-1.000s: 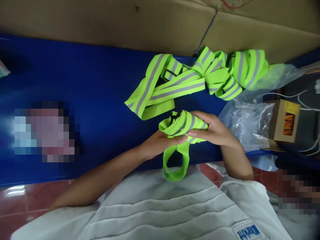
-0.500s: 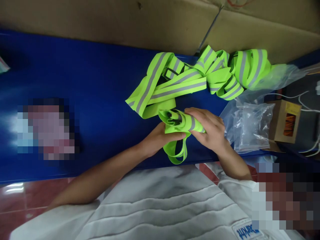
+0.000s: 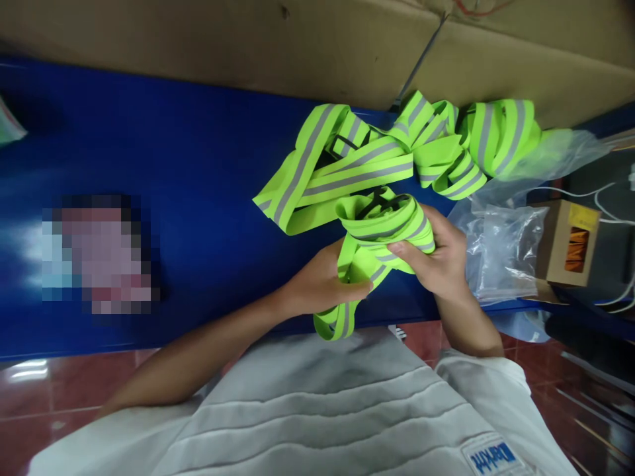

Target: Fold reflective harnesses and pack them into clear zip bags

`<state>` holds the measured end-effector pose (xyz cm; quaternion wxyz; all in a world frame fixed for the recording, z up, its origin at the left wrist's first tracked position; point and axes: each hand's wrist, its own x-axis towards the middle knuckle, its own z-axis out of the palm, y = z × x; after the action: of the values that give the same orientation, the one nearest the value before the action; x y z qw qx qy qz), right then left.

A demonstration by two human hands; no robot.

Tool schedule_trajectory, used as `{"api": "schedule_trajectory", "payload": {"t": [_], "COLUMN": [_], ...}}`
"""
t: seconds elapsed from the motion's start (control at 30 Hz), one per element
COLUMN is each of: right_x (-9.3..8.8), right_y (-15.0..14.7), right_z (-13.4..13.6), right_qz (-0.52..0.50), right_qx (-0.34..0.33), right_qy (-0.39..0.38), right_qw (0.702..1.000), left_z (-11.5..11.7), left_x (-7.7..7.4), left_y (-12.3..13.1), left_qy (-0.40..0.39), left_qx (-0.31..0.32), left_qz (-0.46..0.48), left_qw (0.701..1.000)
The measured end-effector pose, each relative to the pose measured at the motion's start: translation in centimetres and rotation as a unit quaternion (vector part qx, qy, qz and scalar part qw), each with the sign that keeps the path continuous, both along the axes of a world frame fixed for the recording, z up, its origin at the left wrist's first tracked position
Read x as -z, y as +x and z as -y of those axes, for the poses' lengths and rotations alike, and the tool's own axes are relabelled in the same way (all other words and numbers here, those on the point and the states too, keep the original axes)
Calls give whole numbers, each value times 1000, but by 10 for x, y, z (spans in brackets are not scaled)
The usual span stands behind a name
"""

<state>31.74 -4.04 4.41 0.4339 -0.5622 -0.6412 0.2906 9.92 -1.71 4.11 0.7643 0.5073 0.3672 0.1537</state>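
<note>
A neon yellow-green reflective strap (image 3: 381,228) with a grey stripe is rolled into a loose coil between my hands, and black parts show in its middle. My right hand (image 3: 441,254) grips the coil from the right, thumb across its front. Lower left of the coil, my left hand (image 3: 325,281) pinches the trailing part of the strap, its thumb on top and its other fingers mostly hidden. A loop of the strap hangs below my left hand near the table edge. Just beyond lies a loose heap of similar reflective straps (image 3: 357,172), a black buckle among them.
Cardboard boxes (image 3: 223,53) line the back of the blue table (image 3: 208,165). Clear plastic bags (image 3: 508,251) lie at the right, beside a small open carton (image 3: 568,244) with orange contents. White cables run at the far right. A blurred-out item (image 3: 106,254) lies on the left.
The coil has turned so its wound end faces up, and my right hand has shifted right and round its side. My left hand has moved slightly down along the trailing strap.
</note>
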Motion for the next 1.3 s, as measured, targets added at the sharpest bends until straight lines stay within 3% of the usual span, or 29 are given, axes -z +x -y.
{"api": "schedule_trajectory", "payload": {"t": [0.13,0.33,0.5,0.67,0.77,0.87,1.07,1.13,1.23,1.3], "right_x": [1,10,5,-2,-6,-9,-8,-7,-5,-3], "right_y": [8,20,16,15,13,10,7,7,3,-2], "right_z": [1,-3,-1,0,-2,-2,3,3,2,2], "right_qz": [-14,-125,-222,-258,-302,-310,-344,-360,-372,-379], "right_qx": [8,-5,-61,-62,-76,-52,-46,-38,-19,-23], "right_qy": [-13,-52,-119,-170,-195,-204,-205,-218,-254,-276], "right_qw": [1000,991,966,949,930,927,915,907,893,883], "left_z": [-3,2,2,2,3,2,-5,-7,-8,-7], "left_x": [-4,-1,5,8,7,6,2,1,1,5], "left_y": [-4,-7,-5,-5,-5,-6,-10,-11,-12,-11], "left_qy": [8,36,-62,-75,51,205,281,253,118,47], "left_qx": [20,-39,18,119,104,32,-38,-11,62,78], "left_qz": [-9,-24,68,68,-17,-133,-204,-179,-83,-21], "left_qw": [1000,998,996,988,993,969,937,951,988,996]}}
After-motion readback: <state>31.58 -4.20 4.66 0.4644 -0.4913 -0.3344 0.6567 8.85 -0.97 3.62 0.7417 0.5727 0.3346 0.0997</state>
